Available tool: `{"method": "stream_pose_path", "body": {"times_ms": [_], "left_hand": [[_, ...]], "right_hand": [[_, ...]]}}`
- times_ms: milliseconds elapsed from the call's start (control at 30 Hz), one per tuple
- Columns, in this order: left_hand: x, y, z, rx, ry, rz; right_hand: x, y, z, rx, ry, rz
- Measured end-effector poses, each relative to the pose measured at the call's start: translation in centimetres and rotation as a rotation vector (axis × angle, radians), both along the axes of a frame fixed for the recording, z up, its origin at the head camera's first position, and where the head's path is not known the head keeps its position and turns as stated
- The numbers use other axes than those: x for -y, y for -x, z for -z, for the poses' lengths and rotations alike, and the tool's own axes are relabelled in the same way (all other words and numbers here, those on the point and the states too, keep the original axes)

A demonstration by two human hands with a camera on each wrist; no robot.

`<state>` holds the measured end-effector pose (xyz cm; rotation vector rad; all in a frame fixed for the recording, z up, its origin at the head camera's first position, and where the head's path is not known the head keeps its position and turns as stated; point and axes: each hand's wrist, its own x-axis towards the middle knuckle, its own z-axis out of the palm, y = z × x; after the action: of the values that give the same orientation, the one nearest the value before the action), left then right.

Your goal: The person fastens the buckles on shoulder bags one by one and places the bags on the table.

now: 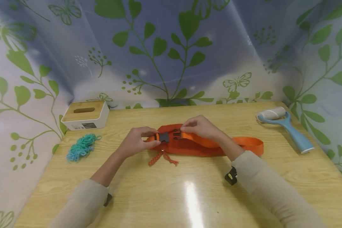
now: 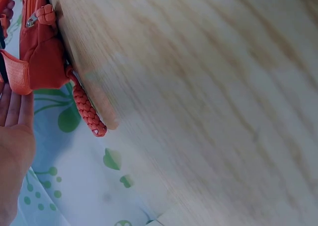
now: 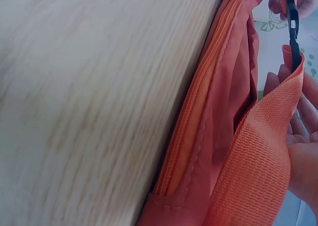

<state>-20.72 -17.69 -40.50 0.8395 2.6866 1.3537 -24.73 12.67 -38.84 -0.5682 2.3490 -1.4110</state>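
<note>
A red-orange waist bag lies on the wooden table, its orange strap looped out to the right. My left hand pinches the black socket half of the buckle between thumb and fingers. Opposite it, my right hand grips the pronged half of the buckle by its strap end. In the head view a small gap shows between the halves, prongs facing the socket. The bag's zipper runs along its near side. A braided cord pull hangs from the bag's left end.
At the back left stands a white tissue box with a wooden lid. A tangle of teal yarn lies in front of it. To the right lies a blue-handled lint roller. Patterned curtain borders the table's back and sides.
</note>
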Motion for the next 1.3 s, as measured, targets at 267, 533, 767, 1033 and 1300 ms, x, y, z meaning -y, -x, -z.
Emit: {"method": "stream_pose_path", "body": {"times_ms": [267, 533, 767, 1033, 1300], "left_hand": [[0.1, 0.1, -0.1, -0.017, -0.014, 0.001], [0.1, 0.1, -0.1, -0.002, -0.028, 0.006], [0.1, 0.1, 0.0, -0.024, -0.027, 0.013], [0.0, 0.1, 0.2, -0.028, -0.021, 0.008], [0.1, 0.2, 0.4, -0.032, -0.003, 0.005]], "right_hand": [[0.5, 0.1, -0.2, 0.015, 0.004, -0.009], [1.0, 0.2, -0.2, 0.018, 0.009, -0.022], [1.3, 0.1, -0.3, 0.028, 0.014, -0.022], [1.6, 0.0, -0.2, 0.022, 0.025, -0.040], [1.8, 0.0, -0.2, 0.037, 0.031, -0.052]]}}
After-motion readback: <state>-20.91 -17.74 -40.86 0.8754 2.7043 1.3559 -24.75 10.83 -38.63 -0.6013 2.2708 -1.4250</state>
